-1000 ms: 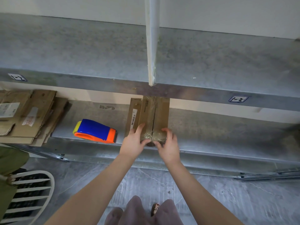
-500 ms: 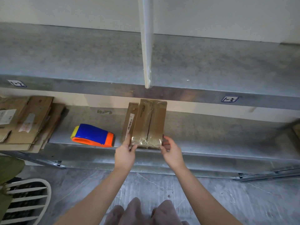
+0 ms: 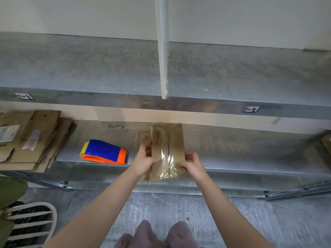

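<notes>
1. Gripping the cardboard box from both sides, the left hand curls its fingers round the left wall and the right hand clasps the near right corner. Both hands are closed on the box, and neither holds anything else.
2. Location: the box lies lengthwise on the lower shelf. Its near end projects past the shelf's front lip toward the person. Whether the underside rests on the metal or is lifted just clear cannot be told.
3. Condition: the top flaps meet at a centre seam. Clear tape covers the near end of that seam, glossy and somewhat wrinkled.
4. Handling, as a judgement: the box looks light enough for two bare hands without strain. It should be stiff along its edges and corners and likely to give where the flap panels are pressed. The taped patch is probably slick, so fingers may slide there.
5. Recommended hold: take the long side walls or the corners, one hand on each side, with thumbs off the taped seam. Squeezing the flap centre risks bowing it.
6. Surroundings: a blue and orange tape dispenser sits on the same shelf to the left, apart from the box. A stack of flattened cardboard lies at the far left. A thin brown piece shows just beyond the left hand, too hidden to identify.
</notes>
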`<state>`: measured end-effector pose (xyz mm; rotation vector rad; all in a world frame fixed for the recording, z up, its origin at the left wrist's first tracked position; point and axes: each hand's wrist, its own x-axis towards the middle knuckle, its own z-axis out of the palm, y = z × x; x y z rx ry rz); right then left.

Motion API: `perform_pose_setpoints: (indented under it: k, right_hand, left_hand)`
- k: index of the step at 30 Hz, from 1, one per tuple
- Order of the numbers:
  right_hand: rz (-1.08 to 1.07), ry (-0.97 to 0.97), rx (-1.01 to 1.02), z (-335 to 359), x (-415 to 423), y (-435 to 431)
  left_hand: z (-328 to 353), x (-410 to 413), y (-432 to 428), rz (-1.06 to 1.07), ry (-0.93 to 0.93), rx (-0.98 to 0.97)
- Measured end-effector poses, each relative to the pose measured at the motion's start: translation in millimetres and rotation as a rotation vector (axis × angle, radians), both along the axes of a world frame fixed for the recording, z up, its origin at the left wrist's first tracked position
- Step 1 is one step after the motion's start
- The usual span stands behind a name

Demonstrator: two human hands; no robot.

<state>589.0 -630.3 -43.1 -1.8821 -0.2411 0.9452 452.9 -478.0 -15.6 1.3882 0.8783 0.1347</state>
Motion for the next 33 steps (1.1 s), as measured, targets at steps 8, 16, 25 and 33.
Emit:
perform_pose_setpoints:
  k: [8,16,25,33]
  right_hand:
    - [-0.009,-0.125,0.208,48.2,3.1,3.5]
    - [0.030,0.053,0.448,86.2,15.5,-19.8]
    - [0.170,-0.288,0.178,74.4,8.8,-40.8]
    - [0.227,-0.438,-0.019,28.1,-1.9,-39.3]
  left_hand:
    - [51.7,24.2,7.1,-0.027,-0.115,0.304]
    - [87.9,20.1,-4.9,-0.029,-0.357,0.199]
    - [44.1,-9.8,-28.9,-0.096,-0.286,0.065]
    - [-2.8,-19.2,-40.5,-0.057,-0.229,0.124]
